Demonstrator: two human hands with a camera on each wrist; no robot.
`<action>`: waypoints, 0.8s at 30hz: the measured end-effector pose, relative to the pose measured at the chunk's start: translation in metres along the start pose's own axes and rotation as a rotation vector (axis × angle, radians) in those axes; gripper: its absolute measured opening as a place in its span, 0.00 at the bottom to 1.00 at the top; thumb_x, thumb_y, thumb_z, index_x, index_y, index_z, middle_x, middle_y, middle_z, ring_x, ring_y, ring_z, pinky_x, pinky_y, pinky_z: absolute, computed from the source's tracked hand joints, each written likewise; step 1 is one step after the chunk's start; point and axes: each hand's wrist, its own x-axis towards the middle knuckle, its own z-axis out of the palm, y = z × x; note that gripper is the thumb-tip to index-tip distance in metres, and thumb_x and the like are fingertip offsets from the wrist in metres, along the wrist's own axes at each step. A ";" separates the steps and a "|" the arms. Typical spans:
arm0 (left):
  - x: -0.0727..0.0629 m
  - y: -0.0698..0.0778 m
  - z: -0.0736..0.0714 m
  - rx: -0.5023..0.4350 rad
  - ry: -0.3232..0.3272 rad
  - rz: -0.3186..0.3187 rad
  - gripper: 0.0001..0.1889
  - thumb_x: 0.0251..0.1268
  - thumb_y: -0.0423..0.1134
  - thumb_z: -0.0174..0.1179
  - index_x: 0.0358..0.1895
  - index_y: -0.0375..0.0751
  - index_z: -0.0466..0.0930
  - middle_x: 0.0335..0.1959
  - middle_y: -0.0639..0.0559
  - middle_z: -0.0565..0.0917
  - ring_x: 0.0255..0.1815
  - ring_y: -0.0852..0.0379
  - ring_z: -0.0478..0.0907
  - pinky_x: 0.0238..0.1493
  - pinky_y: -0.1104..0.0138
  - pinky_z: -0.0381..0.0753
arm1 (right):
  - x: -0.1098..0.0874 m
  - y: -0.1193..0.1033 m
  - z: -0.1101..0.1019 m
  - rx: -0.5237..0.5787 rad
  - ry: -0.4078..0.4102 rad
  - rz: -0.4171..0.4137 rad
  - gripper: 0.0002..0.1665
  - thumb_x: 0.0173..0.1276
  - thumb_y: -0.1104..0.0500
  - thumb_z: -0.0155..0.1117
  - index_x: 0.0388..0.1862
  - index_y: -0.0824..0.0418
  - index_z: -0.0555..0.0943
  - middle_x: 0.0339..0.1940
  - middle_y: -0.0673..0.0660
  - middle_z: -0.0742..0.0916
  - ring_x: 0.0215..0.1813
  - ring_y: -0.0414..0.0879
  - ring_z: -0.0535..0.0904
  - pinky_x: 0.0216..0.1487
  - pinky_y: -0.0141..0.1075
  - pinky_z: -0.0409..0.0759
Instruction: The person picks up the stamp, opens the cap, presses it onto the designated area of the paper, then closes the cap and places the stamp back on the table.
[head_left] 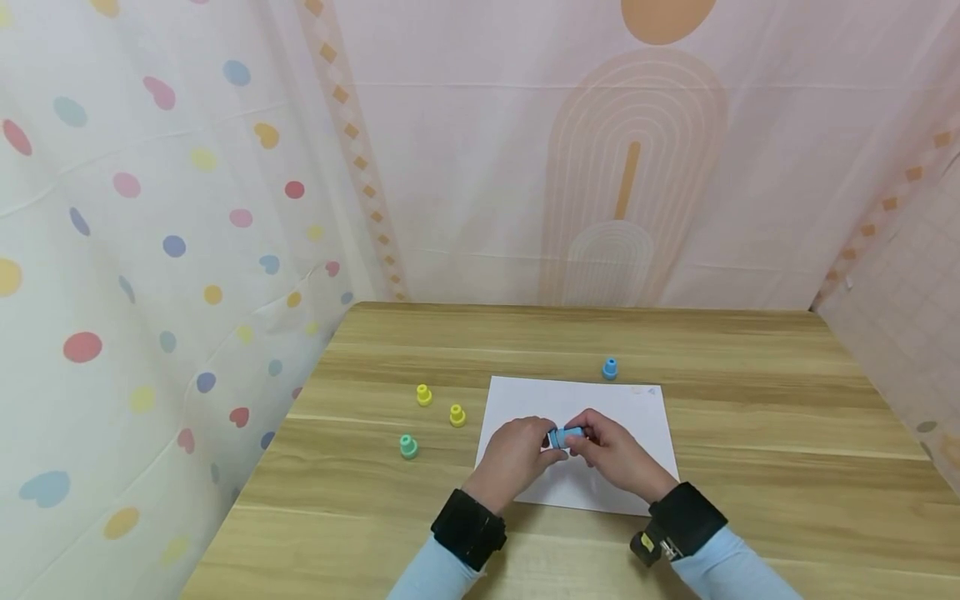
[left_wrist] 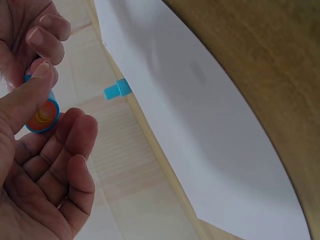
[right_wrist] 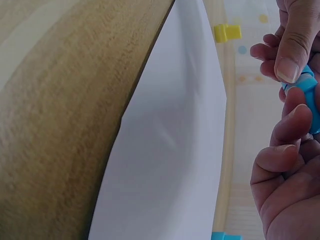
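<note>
A small blue toy stamp [head_left: 566, 437] is held level above the white paper [head_left: 600, 492], between both hands. My right hand [head_left: 617, 454] grips one end with thumb and fingertips. At the other end, the left hand [head_left: 513, 458] pinches it, its thumb [right_wrist: 290, 65] laid over the blue rim. In the left wrist view, the end of the stamp [left_wrist: 44, 117] shows a round orange face with a yellow mark inside a blue ring. A pale band runs between blue parts in the right wrist view. The fingers hide much of the stamp.
Two yellow stamps [head_left: 423, 395] [head_left: 457, 415] and a green stamp [head_left: 408, 447] stand left of the paper. Another blue stamp [head_left: 611, 368] stands at the paper's far edge. Small faint prints [head_left: 651, 391] mark the paper's far right corner. Patterned curtains [head_left: 465, 167] hang behind the wooden table [head_left: 787, 467].
</note>
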 end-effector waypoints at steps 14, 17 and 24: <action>-0.001 -0.004 0.000 -0.015 -0.013 0.080 0.11 0.59 0.45 0.71 0.38 0.42 0.87 0.22 0.62 0.79 0.23 0.66 0.69 0.31 0.76 0.71 | 0.004 0.006 0.003 -0.019 -0.039 -0.073 0.08 0.74 0.56 0.60 0.42 0.61 0.77 0.29 0.52 0.78 0.33 0.46 0.71 0.34 0.33 0.68; -0.001 -0.006 0.002 0.011 -0.009 0.075 0.11 0.57 0.45 0.73 0.36 0.41 0.87 0.20 0.62 0.78 0.22 0.66 0.68 0.29 0.76 0.70 | 0.004 0.008 0.007 -0.040 -0.036 -0.072 0.08 0.74 0.56 0.61 0.41 0.60 0.77 0.29 0.51 0.78 0.33 0.45 0.70 0.34 0.32 0.68; -0.001 -0.008 0.007 0.022 0.033 0.066 0.11 0.55 0.44 0.74 0.34 0.42 0.86 0.21 0.62 0.76 0.22 0.66 0.69 0.28 0.75 0.70 | 0.004 0.006 0.010 -0.111 -0.008 -0.076 0.08 0.74 0.54 0.61 0.42 0.58 0.77 0.30 0.51 0.77 0.33 0.45 0.71 0.33 0.33 0.68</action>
